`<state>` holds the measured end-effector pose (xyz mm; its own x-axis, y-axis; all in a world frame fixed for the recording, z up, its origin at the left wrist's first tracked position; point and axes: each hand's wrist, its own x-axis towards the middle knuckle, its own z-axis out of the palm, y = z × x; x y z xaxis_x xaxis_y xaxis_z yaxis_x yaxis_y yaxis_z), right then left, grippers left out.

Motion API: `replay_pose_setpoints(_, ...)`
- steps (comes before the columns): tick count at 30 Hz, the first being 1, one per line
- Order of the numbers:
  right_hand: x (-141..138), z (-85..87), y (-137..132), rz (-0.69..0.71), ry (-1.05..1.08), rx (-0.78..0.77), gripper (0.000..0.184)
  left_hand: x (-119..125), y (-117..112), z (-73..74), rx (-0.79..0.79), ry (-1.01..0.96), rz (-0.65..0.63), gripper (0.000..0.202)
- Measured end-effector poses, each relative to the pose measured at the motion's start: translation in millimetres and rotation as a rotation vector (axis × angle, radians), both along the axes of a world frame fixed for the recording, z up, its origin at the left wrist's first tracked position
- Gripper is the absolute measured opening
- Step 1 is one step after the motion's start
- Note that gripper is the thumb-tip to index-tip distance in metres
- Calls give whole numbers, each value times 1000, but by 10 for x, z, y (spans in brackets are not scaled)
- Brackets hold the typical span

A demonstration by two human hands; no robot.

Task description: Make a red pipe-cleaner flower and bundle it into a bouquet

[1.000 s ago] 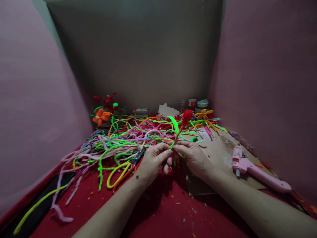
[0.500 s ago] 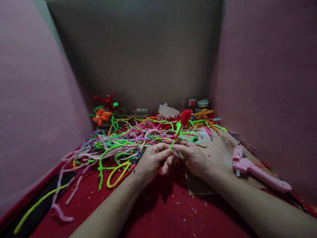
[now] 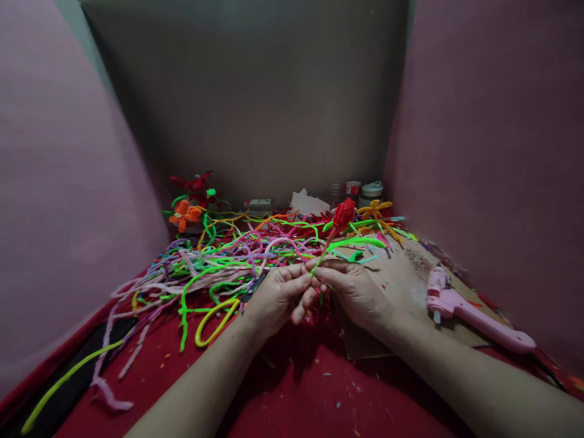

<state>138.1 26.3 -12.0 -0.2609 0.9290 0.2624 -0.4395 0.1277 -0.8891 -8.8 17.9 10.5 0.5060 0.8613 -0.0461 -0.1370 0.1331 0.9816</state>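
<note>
Both of my hands meet at the centre over the red cloth. My left hand (image 3: 276, 296) and my right hand (image 3: 353, 287) pinch the lower stem of a pipe-cleaner flower with a red bud (image 3: 343, 213) that stands tilted up and to the right. A bright green pipe cleaner (image 3: 360, 243) wraps the stem and sticks out to the right like a leaf. Fingers of both hands are closed on the stem.
A tangled heap of coloured pipe cleaners (image 3: 219, 258) lies to the left and behind. An orange flower (image 3: 185, 214) and a yellow flower (image 3: 375, 210) stand at the back near small jars (image 3: 371, 190). A pink glue gun (image 3: 469, 311) lies on cardboard (image 3: 401, 286) at right. Walls enclose three sides.
The green pipe cleaner's free end swung from upright left of the bud over to the right, now sticking out sideways. The hands stayed in place, turning the stem.
</note>
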Motion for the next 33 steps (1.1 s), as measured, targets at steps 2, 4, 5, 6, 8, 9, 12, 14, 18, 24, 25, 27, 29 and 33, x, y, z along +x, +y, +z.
replay_pose_setpoints(2,-8,4,-17,-56,-3,-8,6,25,-23,-26,155,153,100,21)
replay_pose_setpoints(4,-20,-6,-28,-97,9,-13,3,49,-43,-90,407,372,256,18)
replay_pose_setpoints(5,-27,-11,-33,-104,13,-20,3,55,-49,-131,560,499,336,14)
replay_pose_setpoints(6,-34,-13,-39,-105,12,-31,3,56,-52,-173,715,624,400,11)
replay_pose_setpoints(8,-47,-4,-54,-104,-3,-49,7,41,-49,-245,968,819,464,11)
replay_pose_setpoints(9,-52,7,-61,-111,-20,-45,9,29,-44,-269,1041,873,464,13)
replay_pose_setpoints(12,-57,42,-71,-132,-79,19,10,-6,-26,-280,1079,869,431,17)
replay_pose_setpoints(14,-56,52,-69,-129,-113,53,9,-12,-20,-247,994,798,415,17)
replay_pose_setpoints(18,-50,28,-62,-117,-139,96,11,18,-26,-152,706,609,398,20)
replay_pose_setpoints(24,-29,-28,-73,-39,-208,140,21,56,-31,-50,263,295,243,19)
replay_pose_setpoints(25,-21,-20,-76,-57,-220,148,20,54,-31,-44,228,262,222,18)
replay_pose_setpoints(27,0,24,-86,-131,-268,197,17,45,-28,-40,186,199,192,18)
replay_pose_setpoints(29,22,100,-108,-192,-339,252,18,35,-24,-45,155,135,166,18)
replay_pose_setpoints(33,44,247,-164,-203,-450,251,23,19,-7,-58,73,17,100,20)
